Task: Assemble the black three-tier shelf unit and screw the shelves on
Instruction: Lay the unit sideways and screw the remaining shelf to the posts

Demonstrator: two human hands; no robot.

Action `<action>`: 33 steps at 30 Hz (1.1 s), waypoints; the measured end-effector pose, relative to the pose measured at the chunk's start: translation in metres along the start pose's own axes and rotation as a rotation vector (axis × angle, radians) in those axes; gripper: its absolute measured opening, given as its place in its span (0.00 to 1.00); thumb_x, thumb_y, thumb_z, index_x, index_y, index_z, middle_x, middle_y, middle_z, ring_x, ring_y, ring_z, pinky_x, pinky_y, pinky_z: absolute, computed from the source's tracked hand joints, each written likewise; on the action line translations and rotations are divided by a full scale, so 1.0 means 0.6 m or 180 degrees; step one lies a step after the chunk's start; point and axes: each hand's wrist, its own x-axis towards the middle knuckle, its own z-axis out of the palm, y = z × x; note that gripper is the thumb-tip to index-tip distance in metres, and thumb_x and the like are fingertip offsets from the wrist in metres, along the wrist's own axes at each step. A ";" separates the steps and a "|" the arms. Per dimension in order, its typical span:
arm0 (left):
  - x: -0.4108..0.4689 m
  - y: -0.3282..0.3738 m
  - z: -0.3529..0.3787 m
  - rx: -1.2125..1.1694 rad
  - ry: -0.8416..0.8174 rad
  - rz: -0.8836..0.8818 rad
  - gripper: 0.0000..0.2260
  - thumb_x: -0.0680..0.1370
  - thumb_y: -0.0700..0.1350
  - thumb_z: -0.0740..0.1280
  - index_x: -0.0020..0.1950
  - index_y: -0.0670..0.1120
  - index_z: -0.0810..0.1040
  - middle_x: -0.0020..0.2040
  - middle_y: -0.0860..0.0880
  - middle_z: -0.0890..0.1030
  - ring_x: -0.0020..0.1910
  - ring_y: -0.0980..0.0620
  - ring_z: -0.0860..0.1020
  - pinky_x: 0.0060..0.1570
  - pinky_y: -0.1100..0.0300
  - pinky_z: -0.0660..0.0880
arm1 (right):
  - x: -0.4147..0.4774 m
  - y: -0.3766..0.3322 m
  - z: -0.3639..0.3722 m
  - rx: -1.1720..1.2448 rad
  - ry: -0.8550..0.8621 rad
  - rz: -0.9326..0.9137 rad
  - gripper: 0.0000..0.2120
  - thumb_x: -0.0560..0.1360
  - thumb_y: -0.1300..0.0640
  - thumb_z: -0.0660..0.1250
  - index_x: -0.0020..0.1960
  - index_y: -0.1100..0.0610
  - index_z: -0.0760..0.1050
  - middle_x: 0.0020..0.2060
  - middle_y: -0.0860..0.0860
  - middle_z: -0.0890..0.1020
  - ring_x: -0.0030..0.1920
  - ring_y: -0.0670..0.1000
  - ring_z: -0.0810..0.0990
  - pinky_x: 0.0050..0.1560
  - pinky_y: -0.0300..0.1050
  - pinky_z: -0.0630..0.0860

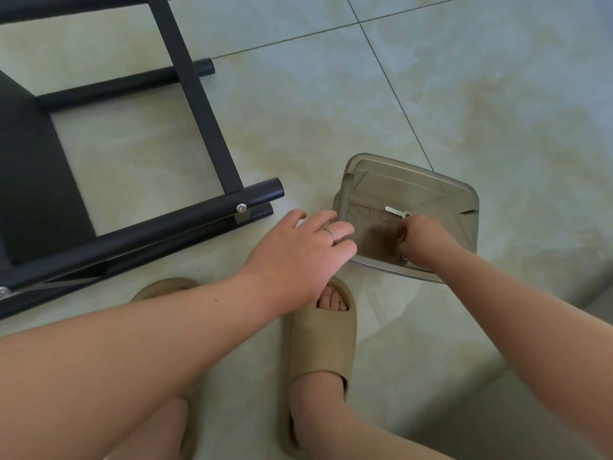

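**Hands at the parts box**

Past our tan slipper [321, 340], our left hand [298, 250] rests straight-fingered against the clear box [414, 167]. Our right hand [421, 240] curls inside it; we cannot tell whether it holds anything. The black shelf frame [205, 107] lies on the floor to the left.

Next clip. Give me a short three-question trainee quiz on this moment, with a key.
1. True or false: the black shelf frame stands upright on the tiled floor.
2. Which hand reaches into the translucent tray? A. left hand B. right hand C. neither
3. Short answer: what does a finger of the left hand wear?
Key: 1. False, it lies flat. 2. B. 3. A ring.
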 end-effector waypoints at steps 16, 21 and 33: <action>0.004 -0.024 -0.008 -0.0297 -0.0415 -0.0194 0.17 0.80 0.45 0.64 0.68 0.53 0.67 0.81 0.57 0.53 0.79 0.49 0.55 0.71 0.49 0.62 | -0.011 -0.011 0.032 -0.0941 -0.0263 -0.0460 0.10 0.78 0.68 0.59 0.56 0.62 0.76 0.53 0.59 0.79 0.53 0.62 0.81 0.44 0.49 0.74; 0.004 -0.025 -0.013 -0.0515 -0.0586 -0.0194 0.18 0.82 0.46 0.61 0.71 0.54 0.65 0.82 0.57 0.49 0.80 0.50 0.52 0.73 0.48 0.60 | -0.022 -0.019 0.020 -0.0640 -0.0244 -0.0498 0.04 0.74 0.65 0.65 0.48 0.58 0.73 0.49 0.58 0.79 0.50 0.61 0.80 0.44 0.48 0.75; -0.003 -0.031 -0.058 -0.5016 0.0046 -0.2949 0.15 0.84 0.53 0.57 0.59 0.48 0.80 0.54 0.52 0.85 0.57 0.53 0.82 0.62 0.52 0.76 | -0.183 -0.122 -0.089 0.1752 0.1487 -0.1669 0.07 0.71 0.65 0.73 0.44 0.57 0.75 0.35 0.47 0.79 0.38 0.47 0.78 0.39 0.36 0.74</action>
